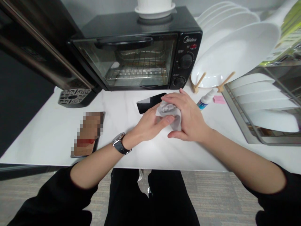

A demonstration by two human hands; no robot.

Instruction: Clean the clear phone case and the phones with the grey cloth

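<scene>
My left hand point(150, 127) and my right hand point(191, 116) meet above the white countertop point(145, 153), both on a crumpled white tissue point(168, 110). The left thumb presses on the tissue, while the right fingers curl over its top and far side. Part of the tissue is hidden by the fingers. A dark watch is on my left wrist. Just behind the left hand lies a black phone point(147, 105), partly covered by it. A small white spray bottle point(208, 98) with a blue label stands beyond my right hand.
A black toaster oven point(136, 59) with its door closed stands behind the hands, a white pot saucer point(155, 12) on top. White plates point(235, 53) and a metal dish rack point(244, 125) fill the right. A pink slip point(219, 99) and a pixelated flat object point(87, 135) lie on the counter.
</scene>
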